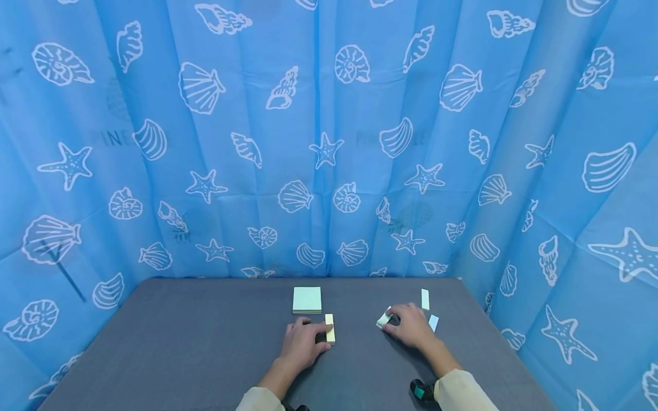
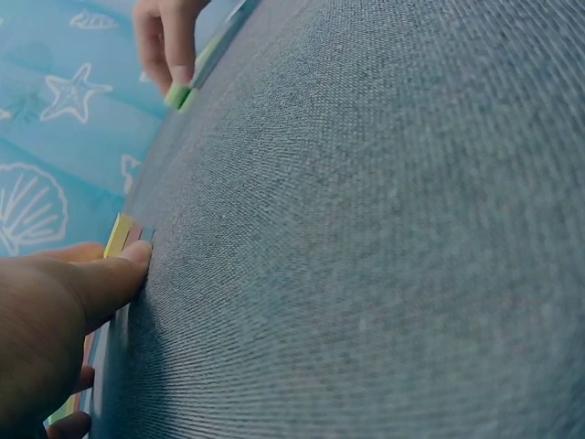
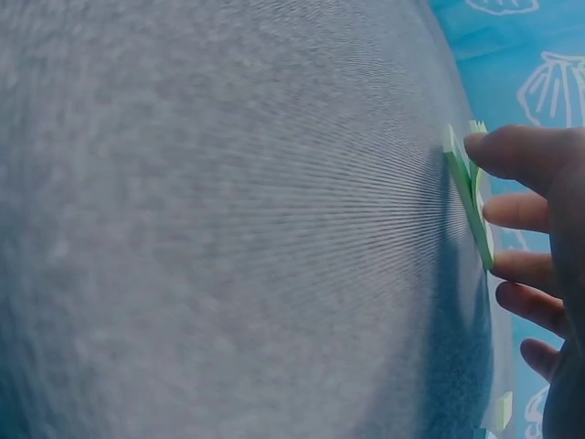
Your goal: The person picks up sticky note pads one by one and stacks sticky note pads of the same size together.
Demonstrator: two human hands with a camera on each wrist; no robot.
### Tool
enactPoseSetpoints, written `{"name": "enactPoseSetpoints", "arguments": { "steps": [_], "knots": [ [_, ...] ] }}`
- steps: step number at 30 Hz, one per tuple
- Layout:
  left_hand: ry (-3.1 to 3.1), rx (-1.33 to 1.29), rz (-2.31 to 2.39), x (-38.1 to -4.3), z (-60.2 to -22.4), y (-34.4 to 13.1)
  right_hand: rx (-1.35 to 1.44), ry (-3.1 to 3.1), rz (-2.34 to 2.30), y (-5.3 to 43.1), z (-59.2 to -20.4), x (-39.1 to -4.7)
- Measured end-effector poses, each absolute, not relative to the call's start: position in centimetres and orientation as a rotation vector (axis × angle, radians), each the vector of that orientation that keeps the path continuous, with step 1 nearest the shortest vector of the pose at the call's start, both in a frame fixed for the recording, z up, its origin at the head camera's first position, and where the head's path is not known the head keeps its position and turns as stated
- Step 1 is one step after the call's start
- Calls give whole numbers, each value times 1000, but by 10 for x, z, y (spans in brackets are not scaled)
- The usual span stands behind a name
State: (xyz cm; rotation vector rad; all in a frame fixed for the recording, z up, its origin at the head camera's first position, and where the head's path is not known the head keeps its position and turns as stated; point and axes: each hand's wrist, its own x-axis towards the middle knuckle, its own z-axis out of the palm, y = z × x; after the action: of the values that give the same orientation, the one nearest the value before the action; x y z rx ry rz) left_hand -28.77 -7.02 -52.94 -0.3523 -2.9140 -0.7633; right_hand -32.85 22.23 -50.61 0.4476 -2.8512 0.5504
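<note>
My left hand [image 1: 302, 344] holds a narrow stack of sticky notes [image 1: 329, 337] between thumb and fingers. Yellow tops that stack, with pink and blue layers under it in the left wrist view. Behind the hand lies a square pad of sticky notes [image 1: 307, 298], pale green on top. Over on the right, my right hand [image 1: 411, 325] pinches a small green sticky note pad [image 1: 381, 322] on the table. In the right wrist view part of this green pad [image 3: 464, 187] is bent up, leaving a gap between its layers.
Near the right hand lie a pale narrow strip pad [image 1: 425, 299] and a light blue pad [image 1: 434, 323], partly behind the hand. The grey cloth-covered table [image 1: 205, 342] ends at a blue shell-patterned curtain [image 1: 329, 171].
</note>
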Motion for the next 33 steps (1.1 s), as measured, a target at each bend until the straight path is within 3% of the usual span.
{"name": "enactPoseSetpoints", "arguments": {
  "steps": [33],
  "knots": [
    [-2912, -363, -773, -286, -529, -71, 356, -2897, 771, 227, -503, -331]
  ]
}}
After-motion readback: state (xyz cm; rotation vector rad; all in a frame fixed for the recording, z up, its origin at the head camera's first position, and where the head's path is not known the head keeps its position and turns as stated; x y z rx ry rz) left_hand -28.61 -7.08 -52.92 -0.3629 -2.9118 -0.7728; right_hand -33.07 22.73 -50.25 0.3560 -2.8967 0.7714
